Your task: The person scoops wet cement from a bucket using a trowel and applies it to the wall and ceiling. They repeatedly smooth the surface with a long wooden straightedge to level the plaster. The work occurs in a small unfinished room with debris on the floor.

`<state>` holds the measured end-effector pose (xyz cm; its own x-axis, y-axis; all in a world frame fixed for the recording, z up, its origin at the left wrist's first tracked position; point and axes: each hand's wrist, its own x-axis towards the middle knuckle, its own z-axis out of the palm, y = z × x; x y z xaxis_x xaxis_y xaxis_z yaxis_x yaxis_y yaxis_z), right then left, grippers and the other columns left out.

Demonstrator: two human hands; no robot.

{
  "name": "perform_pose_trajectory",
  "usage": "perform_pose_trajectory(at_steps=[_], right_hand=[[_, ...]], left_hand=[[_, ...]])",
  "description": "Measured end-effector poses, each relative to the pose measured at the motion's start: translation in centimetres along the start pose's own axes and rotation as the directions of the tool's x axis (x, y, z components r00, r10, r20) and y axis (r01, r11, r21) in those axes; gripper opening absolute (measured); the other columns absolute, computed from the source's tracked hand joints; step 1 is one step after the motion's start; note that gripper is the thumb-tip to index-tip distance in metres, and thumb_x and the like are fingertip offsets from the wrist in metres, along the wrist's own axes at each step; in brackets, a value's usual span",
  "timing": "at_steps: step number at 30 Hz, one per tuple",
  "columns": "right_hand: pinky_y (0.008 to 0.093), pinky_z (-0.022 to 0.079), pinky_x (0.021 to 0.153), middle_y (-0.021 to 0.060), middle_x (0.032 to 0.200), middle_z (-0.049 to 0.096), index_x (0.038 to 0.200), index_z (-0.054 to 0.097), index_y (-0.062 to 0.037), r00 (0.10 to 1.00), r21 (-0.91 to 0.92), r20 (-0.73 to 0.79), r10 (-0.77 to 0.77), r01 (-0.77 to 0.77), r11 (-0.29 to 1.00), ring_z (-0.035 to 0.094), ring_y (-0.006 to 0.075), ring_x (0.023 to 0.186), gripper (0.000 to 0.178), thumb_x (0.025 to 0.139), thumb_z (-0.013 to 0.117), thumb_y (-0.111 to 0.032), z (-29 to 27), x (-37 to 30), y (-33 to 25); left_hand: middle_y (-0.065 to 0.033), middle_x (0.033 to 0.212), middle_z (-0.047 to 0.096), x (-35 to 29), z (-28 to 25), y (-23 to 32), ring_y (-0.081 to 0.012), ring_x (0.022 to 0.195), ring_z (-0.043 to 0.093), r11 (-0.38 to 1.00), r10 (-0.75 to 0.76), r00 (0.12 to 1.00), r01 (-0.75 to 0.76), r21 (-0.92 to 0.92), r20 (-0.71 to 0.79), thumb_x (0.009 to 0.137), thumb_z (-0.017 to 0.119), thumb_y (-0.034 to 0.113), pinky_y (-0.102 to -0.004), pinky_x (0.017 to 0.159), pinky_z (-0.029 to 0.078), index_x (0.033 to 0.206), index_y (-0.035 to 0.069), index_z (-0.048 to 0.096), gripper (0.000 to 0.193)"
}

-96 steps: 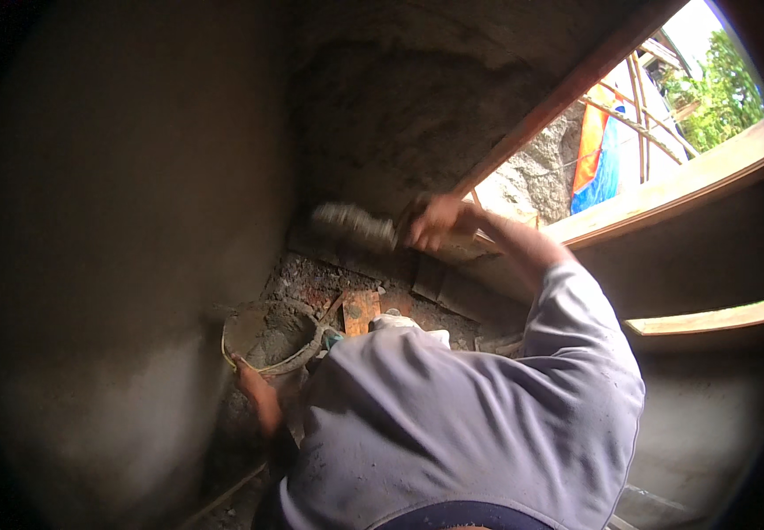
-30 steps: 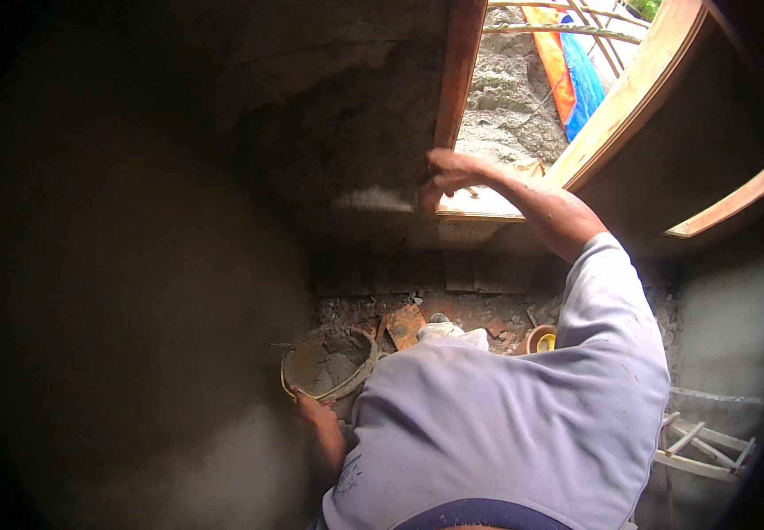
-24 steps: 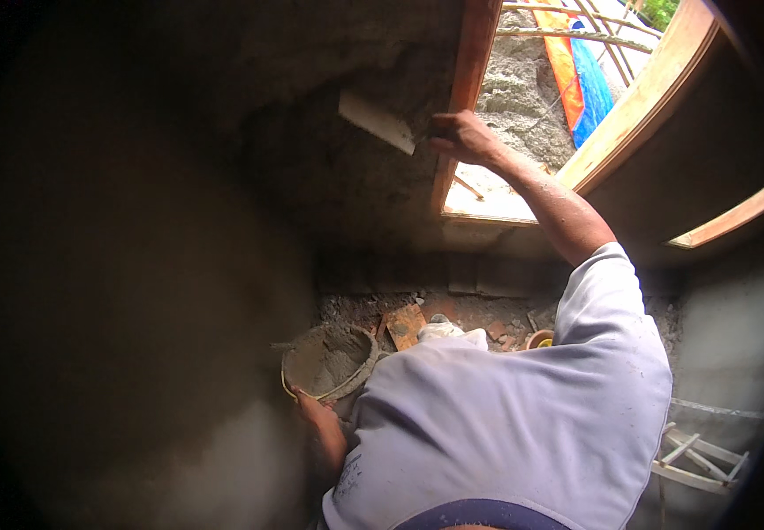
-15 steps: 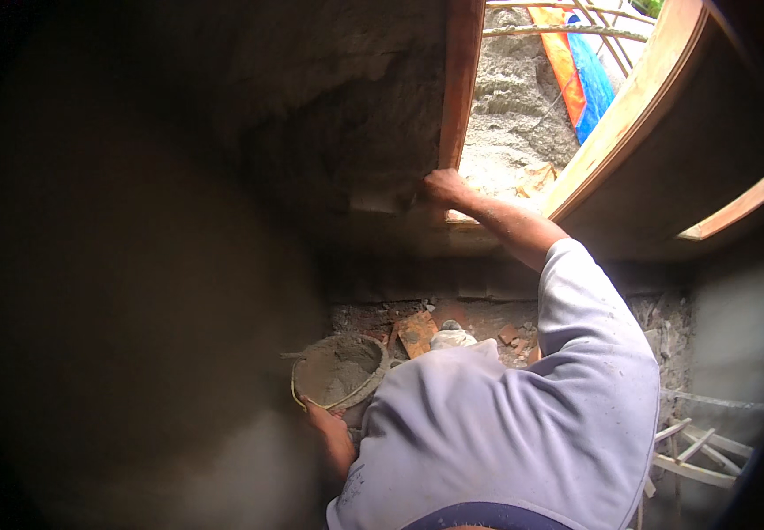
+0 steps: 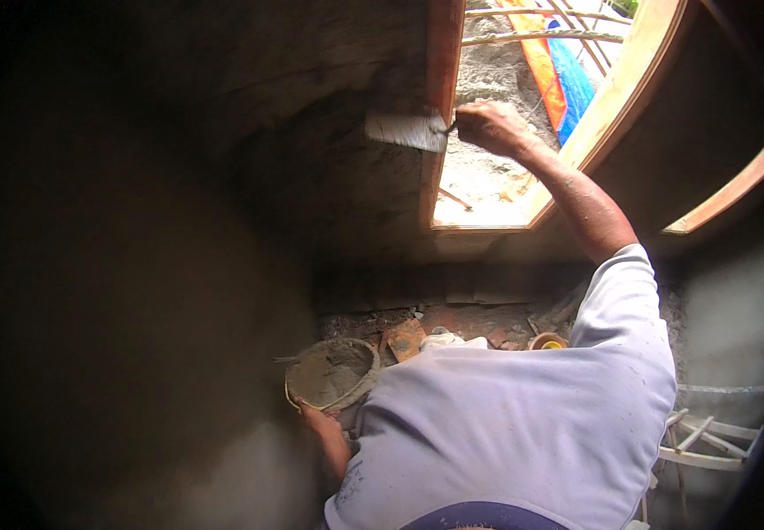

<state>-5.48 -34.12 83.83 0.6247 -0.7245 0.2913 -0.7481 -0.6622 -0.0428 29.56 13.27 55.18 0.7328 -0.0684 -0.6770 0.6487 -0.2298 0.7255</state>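
My right hand (image 5: 493,128), raised in front of the window opening, is closed on the handle of a trowel (image 5: 404,132). The trowel's flat metal blade reaches left past the upright of the wooden window frame (image 5: 441,71), close to the dark plastered wall (image 5: 320,150); whether it touches cannot be made out. Low on the left, my left hand (image 5: 317,419) grips the near side of a round bucket (image 5: 371,378), where its thin yellowish handle lies. Grey wet mortar (image 5: 333,369) fills much of the bucket.
Rubble and a reddish-brown broken slab (image 5: 406,339) lie along the wall's foot. A small yellow-and-orange container (image 5: 548,342) shows beyond my shoulder. Pale wooden slats (image 5: 704,442) stand at right. Outside the window are poles and an orange-and-blue tarp (image 5: 563,84).
My right hand has moved up and right from the window's lower left corner, bringing the trowel blade into plain sight. My left hand has stayed on the bucket.
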Motion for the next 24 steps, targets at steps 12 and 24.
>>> perform_pose_trajectory(at_steps=[12,24], right_hand=[[0.037,0.047,0.054,0.0059,0.064,0.053,0.069,0.051,-0.0084,0.984,0.229,-0.054,-0.171,0.179,0.957,0.058,0.0261,0.062,0.013,0.074,0.062,-0.014,-3.6,-5.1,-7.6],[0.0327,0.046,0.057,0.0077,0.066,0.06,0.087,0.064,-0.0028,0.989,0.66,0.094,0.113,-0.147,0.737,0.052,0.0178,0.055,0.018,0.08,0.06,-0.019,4.9,-2.7,-0.3]], left_hand=[[-0.0169,0.124,0.05,2.0,1.0,-0.8,-0.0376,0.098,0.058,0.998,-0.019,0.998,0.016,0.057,0.058,0.081,0.052,0.063,-0.049,0.065,0.053,0.127,0.01,0.043,0.071],[-0.016,0.126,0.047,1.9,1.3,-0.1,-0.0348,0.093,0.06,0.998,-0.046,0.991,0.041,0.044,0.129,0.083,0.053,0.058,-0.044,0.06,0.051,0.129,0.01,0.041,0.068]])
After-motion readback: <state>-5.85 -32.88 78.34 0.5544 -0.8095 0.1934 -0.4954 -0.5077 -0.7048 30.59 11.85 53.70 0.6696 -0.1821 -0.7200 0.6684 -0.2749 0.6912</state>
